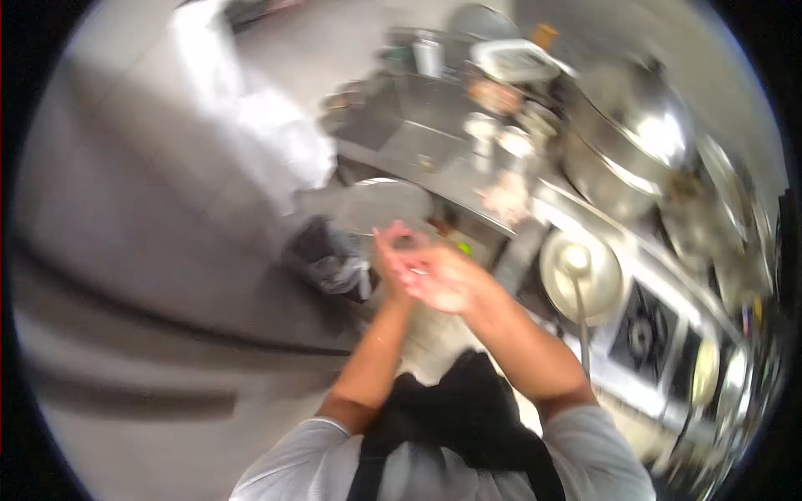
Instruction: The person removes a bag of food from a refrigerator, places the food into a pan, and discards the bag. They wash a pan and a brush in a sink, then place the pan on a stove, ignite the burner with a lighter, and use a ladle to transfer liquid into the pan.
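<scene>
My left hand [389, 252] and my right hand [441, 282] are together in front of me, overlapping and smeared by motion. The right palm faces up, its fingers lying across toward the left hand. Fingers of the left hand stretch upward beside it. I make out no object held in either hand; a small dark patch between them is too blurred to name. Just beyond the hands stands a round pale bucket-like container [386, 204]. Close on the left is a dark bin or bag with clear plastic [322, 255].
To the right, a stove [642, 326] carries a pan [558, 265] with a ladle [576, 260] in it. A large lidded pot [614, 146] stands behind. Shakers [482, 138] and a white tray [516, 61] crowd the metal counter [422, 138]. White cloth or plastic [280, 134] hangs at upper left.
</scene>
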`<state>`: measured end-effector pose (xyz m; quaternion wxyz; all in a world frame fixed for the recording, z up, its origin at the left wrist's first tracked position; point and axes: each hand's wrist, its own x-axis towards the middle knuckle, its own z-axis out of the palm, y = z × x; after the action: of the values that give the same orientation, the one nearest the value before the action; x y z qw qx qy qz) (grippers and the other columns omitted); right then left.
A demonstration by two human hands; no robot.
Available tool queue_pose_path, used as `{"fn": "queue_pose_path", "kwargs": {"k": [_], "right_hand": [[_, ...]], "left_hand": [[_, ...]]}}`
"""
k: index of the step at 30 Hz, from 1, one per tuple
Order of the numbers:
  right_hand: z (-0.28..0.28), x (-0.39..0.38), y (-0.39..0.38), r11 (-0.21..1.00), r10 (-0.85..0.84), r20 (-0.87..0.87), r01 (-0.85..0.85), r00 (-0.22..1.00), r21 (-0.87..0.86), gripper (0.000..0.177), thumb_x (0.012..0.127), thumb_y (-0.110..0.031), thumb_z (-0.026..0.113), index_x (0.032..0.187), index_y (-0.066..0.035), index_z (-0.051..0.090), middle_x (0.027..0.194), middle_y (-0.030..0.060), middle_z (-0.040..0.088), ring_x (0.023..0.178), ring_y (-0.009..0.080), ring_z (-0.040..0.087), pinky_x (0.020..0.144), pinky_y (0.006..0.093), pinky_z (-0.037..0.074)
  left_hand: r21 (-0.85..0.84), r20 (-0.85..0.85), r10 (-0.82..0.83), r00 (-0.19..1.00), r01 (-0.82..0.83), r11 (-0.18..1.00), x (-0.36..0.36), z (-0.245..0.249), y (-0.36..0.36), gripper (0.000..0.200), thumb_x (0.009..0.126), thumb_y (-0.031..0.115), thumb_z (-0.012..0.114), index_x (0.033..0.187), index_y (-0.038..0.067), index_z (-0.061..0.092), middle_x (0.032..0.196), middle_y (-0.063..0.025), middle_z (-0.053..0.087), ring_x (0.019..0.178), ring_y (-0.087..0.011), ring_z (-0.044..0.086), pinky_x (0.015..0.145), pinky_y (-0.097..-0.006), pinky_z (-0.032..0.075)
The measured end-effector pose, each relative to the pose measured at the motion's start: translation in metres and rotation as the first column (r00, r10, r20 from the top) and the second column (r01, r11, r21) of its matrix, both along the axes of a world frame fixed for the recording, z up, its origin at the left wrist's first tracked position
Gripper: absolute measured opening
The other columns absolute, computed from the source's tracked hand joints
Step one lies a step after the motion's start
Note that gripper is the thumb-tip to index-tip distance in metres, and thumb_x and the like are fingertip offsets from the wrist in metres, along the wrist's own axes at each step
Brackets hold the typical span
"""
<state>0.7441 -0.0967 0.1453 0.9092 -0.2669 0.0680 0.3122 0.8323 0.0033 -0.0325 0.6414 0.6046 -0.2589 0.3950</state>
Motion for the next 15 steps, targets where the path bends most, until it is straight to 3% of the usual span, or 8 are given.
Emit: {"fn": "queue_pose_path", "kwargs": {"k": [1,4,6,7,8,10,13,15], "right_hand": [[-0.005,0.014,-0.009,0.994,0.016,0.109,-0.028,0.994,0.106,0.005,0.085,-0.011,0.056,0.088,-0.007,0.056,0.075,-0.0008,0.055,0.061,0.0068,0.049,0.054,0.0208,0.04],[0.003,0.042,-0.028,0.997,0.023,0.138,-0.014,0.99,-0.07,0.029,0.089,-0.038,0.054,0.086,-0.009,0.055,0.073,0.0034,0.055,0.055,0.0143,0.055,0.045,0.0256,0.045],[-0.011,0.062,-0.034,0.937,-0.061,0.335,0.17,0.94,-0.306,0.044,0.088,-0.046,0.051,0.099,-0.004,0.056,0.076,0.0104,0.059,0.058,0.0206,0.061,0.047,0.0292,0.048],[-0.023,0.073,-0.034,0.796,-0.086,0.493,0.357,0.866,-0.489,0.048,0.088,-0.046,0.05,0.106,-0.002,0.054,0.078,0.0126,0.061,0.064,0.0232,0.063,0.053,0.0311,0.051],[-0.036,0.08,-0.033,0.454,-0.052,0.72,0.659,0.692,-0.6,0.05,0.088,-0.039,0.05,0.12,-0.001,0.046,0.092,0.0183,0.06,0.082,0.0289,0.062,0.071,0.0375,0.05],[-0.089,0.095,-0.029,0.338,-0.033,0.787,0.748,0.616,-0.572,0.049,0.087,-0.032,0.051,0.121,0.003,0.044,0.103,0.0223,0.055,0.094,0.0331,0.057,0.081,0.0393,0.046],[-0.103,0.131,-0.012,-0.041,0.209,0.9,0.923,0.382,-0.382,0.051,0.085,-0.017,0.051,0.13,0.0,0.036,0.119,0.0246,0.048,0.104,0.0331,0.053,0.084,0.0383,0.044],[-0.066,0.168,-0.011,0.243,0.13,0.912,0.879,0.39,-0.411,0.043,0.084,-0.016,0.052,0.124,0.0,0.043,0.115,0.0224,0.052,0.1,0.0317,0.054,0.082,0.038,0.043]], "left_hand": [[-0.262,0.199,-0.165,0.966,0.215,0.941,0.02,-0.013,-0.019,0.055,0.091,0.049,0.041,0.115,-0.001,0.044,0.101,-0.0088,0.057,0.084,-0.0197,0.058,0.1,-0.044,0.035],[-0.29,-0.403,-0.431,0.807,0.334,0.897,0.058,0.002,0.002,0.04,0.089,0.04,0.051,0.099,0.002,0.049,0.084,-0.0049,0.055,0.07,-0.015,0.054,0.074,-0.0351,0.039],[-0.276,-0.489,-0.453,0.746,0.36,0.891,0.084,0.024,0.004,0.031,0.088,0.034,0.058,0.088,0.003,0.052,0.072,-0.0023,0.054,0.06,-0.0119,0.052,0.057,-0.0291,0.041],[-0.24,-0.495,-0.437,0.751,0.365,0.9,0.097,0.04,0.0,0.028,0.087,0.031,0.061,0.082,0.004,0.054,0.066,-0.001,0.053,0.055,-0.0103,0.05,0.048,-0.0262,0.042],[-0.235,-0.498,-0.437,0.749,0.369,0.899,0.105,0.053,-0.009,0.028,0.087,0.031,0.061,0.082,0.004,0.054,0.066,-0.001,0.053,0.055,-0.0103,0.05,0.048,-0.0262,0.042],[0.471,-0.113,0.269,0.956,-0.187,0.862,0.113,0.093,-0.023,0.04,0.087,0.035,0.06,0.068,0.002,0.048,0.052,-0.0031,0.052,0.048,-0.0219,0.053,0.047,-0.0376,0.043],[0.628,0.038,0.39,0.92,-0.325,0.707,0.116,0.163,-0.03,0.04,0.082,0.038,0.065,0.07,0.0,0.062,0.062,-0.017,0.06,0.056,-0.0285,0.059,0.056,-0.0365,0.048],[0.709,0.105,0.324,0.94,-0.299,0.639,0.13,0.204,-0.025,0.028,0.073,0.031,0.071,0.073,0.003,0.065,0.07,-0.0098,0.06,0.068,-0.0295,0.058,0.062,-0.0374,0.047]]}}
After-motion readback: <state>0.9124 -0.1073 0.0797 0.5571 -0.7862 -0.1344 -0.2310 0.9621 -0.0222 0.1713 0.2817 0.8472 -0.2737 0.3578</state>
